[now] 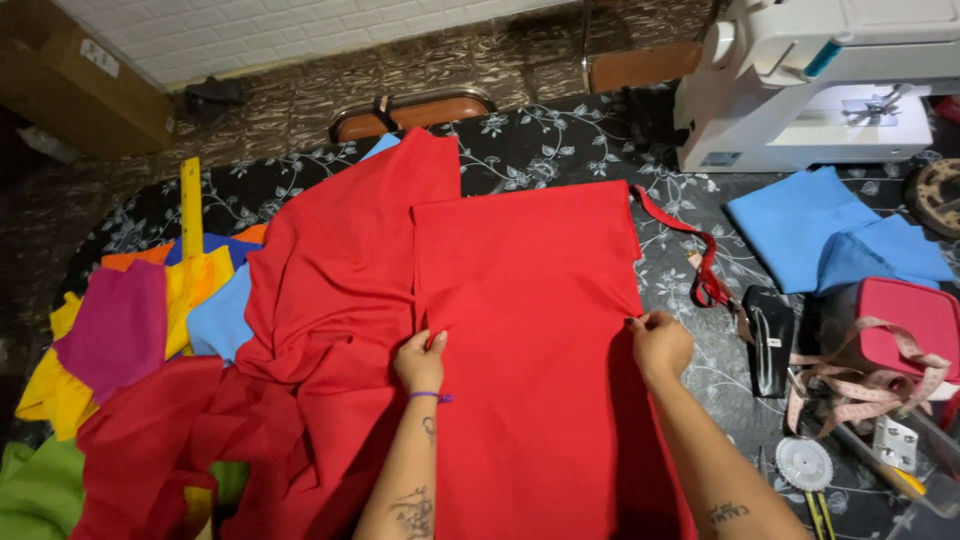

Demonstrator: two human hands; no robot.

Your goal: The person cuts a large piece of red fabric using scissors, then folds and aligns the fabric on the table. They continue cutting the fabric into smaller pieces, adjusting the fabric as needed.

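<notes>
Left hand: left hand (420, 362) pinched the left edge of the folded red fabric (530, 330).
Right hand: right hand (660, 343) pinched its right edge.
Nearby: black scissors (768, 340) lay just right.

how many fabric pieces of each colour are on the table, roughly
Separate visible patches, since some may join underneath:
red fabric, gripped at its edges by the left hand and right hand: 1
blue fabric: 2
yellow fabric: 1
magenta fabric: 1
orange fabric: 1
green fabric: 1
Total: 7
</notes>
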